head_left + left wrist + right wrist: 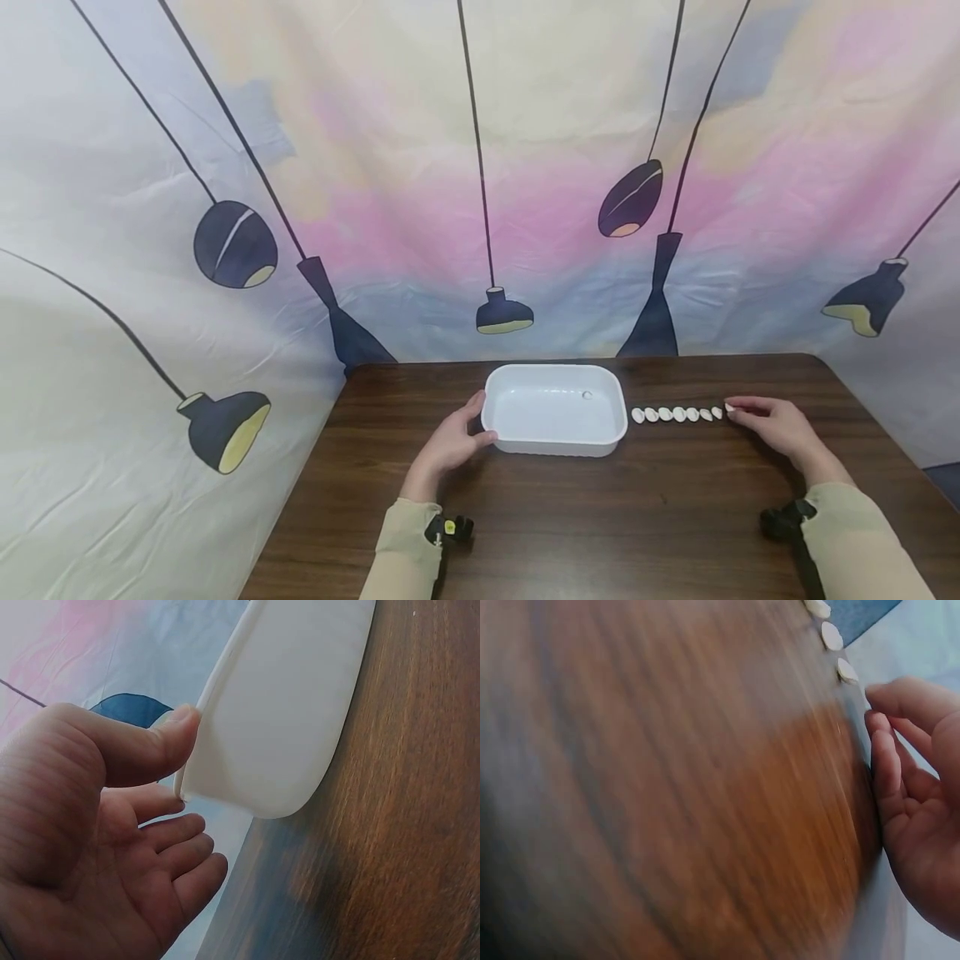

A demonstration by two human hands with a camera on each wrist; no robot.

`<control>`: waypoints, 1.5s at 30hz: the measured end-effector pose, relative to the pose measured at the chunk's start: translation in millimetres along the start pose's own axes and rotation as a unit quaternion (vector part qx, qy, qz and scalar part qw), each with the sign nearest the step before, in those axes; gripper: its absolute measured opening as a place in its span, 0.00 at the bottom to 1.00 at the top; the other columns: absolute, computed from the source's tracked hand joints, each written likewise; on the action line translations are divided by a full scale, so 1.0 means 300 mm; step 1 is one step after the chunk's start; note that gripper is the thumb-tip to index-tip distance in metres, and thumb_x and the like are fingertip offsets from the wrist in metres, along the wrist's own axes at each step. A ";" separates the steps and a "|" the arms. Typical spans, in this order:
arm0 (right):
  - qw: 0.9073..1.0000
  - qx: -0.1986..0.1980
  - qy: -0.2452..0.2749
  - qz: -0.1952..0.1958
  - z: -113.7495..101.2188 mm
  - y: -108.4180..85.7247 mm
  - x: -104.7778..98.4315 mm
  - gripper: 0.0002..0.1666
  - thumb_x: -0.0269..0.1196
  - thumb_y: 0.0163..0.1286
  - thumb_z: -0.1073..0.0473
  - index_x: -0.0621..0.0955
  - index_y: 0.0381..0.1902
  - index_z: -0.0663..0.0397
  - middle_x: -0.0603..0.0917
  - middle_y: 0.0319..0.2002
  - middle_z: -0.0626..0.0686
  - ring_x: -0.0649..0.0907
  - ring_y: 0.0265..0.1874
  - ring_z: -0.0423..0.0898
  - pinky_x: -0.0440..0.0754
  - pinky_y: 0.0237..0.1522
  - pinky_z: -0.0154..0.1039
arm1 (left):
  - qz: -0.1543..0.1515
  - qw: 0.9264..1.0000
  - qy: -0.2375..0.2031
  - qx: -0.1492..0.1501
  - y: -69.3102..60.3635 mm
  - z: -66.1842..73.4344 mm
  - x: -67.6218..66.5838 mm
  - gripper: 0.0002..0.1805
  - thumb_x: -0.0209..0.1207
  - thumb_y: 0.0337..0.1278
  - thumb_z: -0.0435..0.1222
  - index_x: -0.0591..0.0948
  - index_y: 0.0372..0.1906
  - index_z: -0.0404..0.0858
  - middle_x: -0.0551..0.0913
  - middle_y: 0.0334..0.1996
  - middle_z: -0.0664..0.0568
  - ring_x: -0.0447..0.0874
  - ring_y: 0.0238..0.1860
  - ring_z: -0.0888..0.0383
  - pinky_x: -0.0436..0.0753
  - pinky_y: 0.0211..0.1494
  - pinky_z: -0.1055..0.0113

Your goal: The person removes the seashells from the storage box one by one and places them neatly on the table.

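Note:
A white rectangular tub [555,447] stands on the table, with one small clear or whitish piece [587,395] inside it. My left hand [450,437] holds the tub's left end, thumb and forefinger at the rim; in the left wrist view the other fingers are loosely bent. Right of the tub runs a row of several small white shells [665,414], close together. At the row's right end my right hand [776,425] pinches a small white shell [729,407] between thumb and fingertips. That shell is hidden in the right wrist view, where the last shells [847,670] lie just beyond the fingertips.
The dark brown wooden table [585,525] ends at the back against a hanging cloth [555,167] printed with lamps. Dark straps with small devices sit on both wrists, over pale sleeves [405,542].

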State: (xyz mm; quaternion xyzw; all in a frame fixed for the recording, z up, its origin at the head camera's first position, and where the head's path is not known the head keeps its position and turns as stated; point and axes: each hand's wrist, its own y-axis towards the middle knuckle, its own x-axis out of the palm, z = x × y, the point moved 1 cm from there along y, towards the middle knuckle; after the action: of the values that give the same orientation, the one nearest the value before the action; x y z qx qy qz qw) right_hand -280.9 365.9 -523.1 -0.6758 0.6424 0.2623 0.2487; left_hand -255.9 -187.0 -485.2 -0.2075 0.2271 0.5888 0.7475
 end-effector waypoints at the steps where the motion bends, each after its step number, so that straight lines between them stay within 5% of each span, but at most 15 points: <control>1: 1.000 -0.002 -0.002 -0.003 0.001 0.000 -0.001 0.33 0.63 0.82 0.48 0.79 0.67 0.74 0.76 0.66 0.79 0.75 0.65 0.77 0.78 0.59 0.68 | 0.000 1.000 -0.001 -0.001 0.000 -0.001 0.001 0.45 0.69 0.69 0.37 0.60 0.85 0.36 0.58 0.85 0.45 0.54 0.84 0.43 0.57 0.83 0.38; 20: 0.999 0.004 -0.038 -0.014 -0.016 0.016 -0.011 0.24 0.66 0.78 0.58 0.83 0.63 0.71 0.81 0.62 0.77 0.79 0.60 0.75 0.79 0.57 0.70 | 0.003 1.000 0.002 -0.003 0.005 0.004 -0.002 0.45 0.68 0.69 0.38 0.60 0.85 0.37 0.57 0.85 0.45 0.54 0.85 0.43 0.56 0.83 0.38; 38: 0.999 0.002 -0.040 0.008 0.006 0.018 0.000 0.27 0.71 0.74 0.57 0.82 0.63 0.72 0.89 0.44 0.60 0.86 0.42 0.50 0.80 0.48 0.55 | 0.003 1.000 -0.006 -0.003 -0.005 0.002 0.002 0.45 0.69 0.69 0.37 0.61 0.85 0.36 0.58 0.85 0.45 0.54 0.84 0.42 0.56 0.83 0.38; 45: 0.999 0.001 -0.044 0.018 -0.001 0.015 0.002 0.26 0.70 0.75 0.56 0.84 0.60 0.72 0.90 0.43 0.58 0.85 0.41 0.48 0.79 0.46 0.49 | 0.004 1.000 -0.004 0.006 -0.005 0.001 0.002 0.45 0.69 0.68 0.36 0.61 0.84 0.34 0.59 0.84 0.43 0.54 0.84 0.41 0.56 0.83 0.38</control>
State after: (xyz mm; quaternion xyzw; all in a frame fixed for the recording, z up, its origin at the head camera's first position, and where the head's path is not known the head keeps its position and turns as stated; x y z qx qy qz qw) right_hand -285.4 365.0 -523.3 -0.6520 0.6427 0.2958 0.2726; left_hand -254.4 -186.8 -485.4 -0.1999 0.2285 0.5911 0.7473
